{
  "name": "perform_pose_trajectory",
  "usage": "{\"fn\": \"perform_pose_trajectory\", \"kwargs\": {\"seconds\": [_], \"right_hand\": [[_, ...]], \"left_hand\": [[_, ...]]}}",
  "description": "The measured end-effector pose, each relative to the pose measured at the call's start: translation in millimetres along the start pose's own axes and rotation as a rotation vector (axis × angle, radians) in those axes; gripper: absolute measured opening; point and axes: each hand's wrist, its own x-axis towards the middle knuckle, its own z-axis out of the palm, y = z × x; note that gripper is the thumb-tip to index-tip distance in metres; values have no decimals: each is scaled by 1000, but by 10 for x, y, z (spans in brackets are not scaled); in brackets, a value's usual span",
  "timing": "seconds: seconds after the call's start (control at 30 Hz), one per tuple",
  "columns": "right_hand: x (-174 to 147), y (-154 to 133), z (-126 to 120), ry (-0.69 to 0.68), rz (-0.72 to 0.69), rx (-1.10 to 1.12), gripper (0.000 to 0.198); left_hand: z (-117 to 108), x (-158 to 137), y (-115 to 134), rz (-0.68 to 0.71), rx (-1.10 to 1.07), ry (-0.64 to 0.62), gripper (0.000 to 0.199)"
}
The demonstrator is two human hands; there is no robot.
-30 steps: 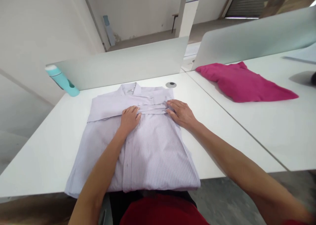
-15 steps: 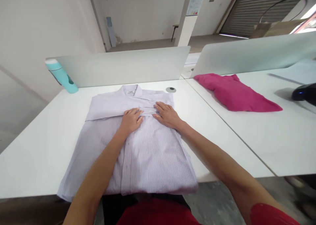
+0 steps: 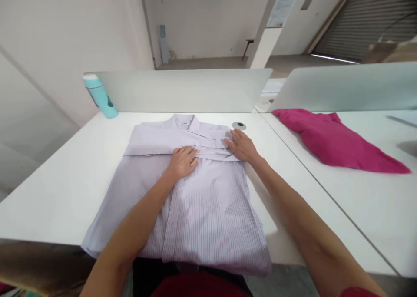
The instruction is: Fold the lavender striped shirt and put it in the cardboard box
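Note:
A pale lilac shirt with thin stripes lies spread on the white table, collar at the far side and hem hanging over the near edge. Its sleeves are folded across the chest. My left hand rests on the shirt's middle, fingers stretched out at the lower edge of the folded sleeves. Over at the right side, my right hand lies with fingers spread on the sleeve fold near the shoulder. Neither hand grips the cloth.
A turquoise bottle-shaped holder stands at the table's back left corner. Frosted dividers run along the back edge. A magenta cloth lies on the adjoining table to the right. A round cable grommet sits just beyond the shirt.
My right hand has slid outward along the folded sleeve to the shirt's right side. My left hand stays at the middle. The whole view has shifted slightly.

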Motion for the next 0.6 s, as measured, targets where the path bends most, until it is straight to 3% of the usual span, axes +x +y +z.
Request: {"fn": "perform_pose_trajectory", "kwargs": {"seconds": [0.13, 0.23, 0.37, 0.47, 0.6], "right_hand": [[54, 10, 179, -96, -12, -3, 66], [73, 65, 254, -74, -13, 44, 66], [21, 131, 252, 113, 0, 243, 65], [-84, 154, 174, 267, 131, 386, 68], [-265, 287, 95, 371, 287, 451, 67]], "left_hand": [[10, -25, 14, -13, 0, -2, 34], [-12, -40, 42, -28, 12, -13, 34], [-66, -57, 88, -45, 15, -49, 36], [-108, -72, 109, -50, 3, -66, 38], [-110, -97, 104, -53, 22, -18, 39]]}}
